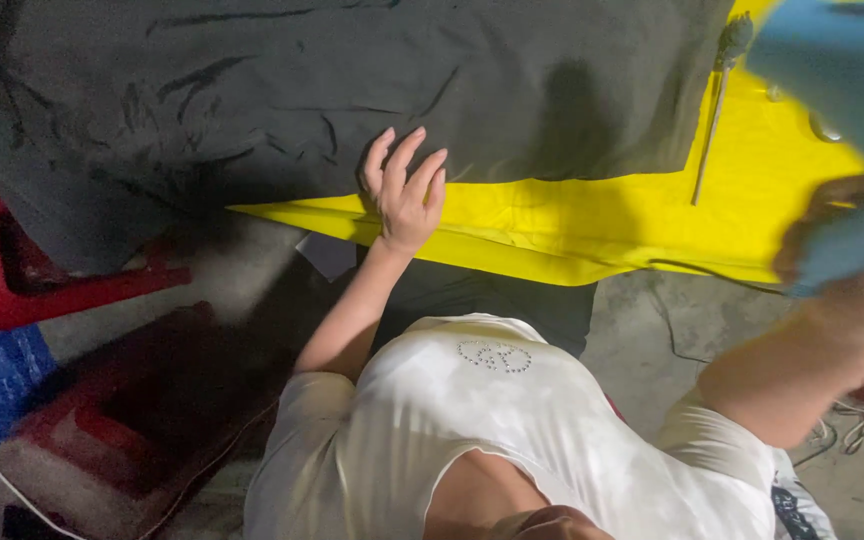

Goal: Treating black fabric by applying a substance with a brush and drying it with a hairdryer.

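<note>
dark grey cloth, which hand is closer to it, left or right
Left. The left hand lies flat on the lower edge of the dark grey cloth. The right hand is raised off to the side, clear of the cloth, gripping a blurred blue object.

the left hand (405, 192) lies flat, fingers spread and pointing away, arm bent. the right hand (857, 290) is up close, blurry, its grip unclear.

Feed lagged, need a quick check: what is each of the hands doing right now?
Left hand: open, flat on the dark cloth at its edge.
Right hand: closed on a blurred light blue object.
</note>
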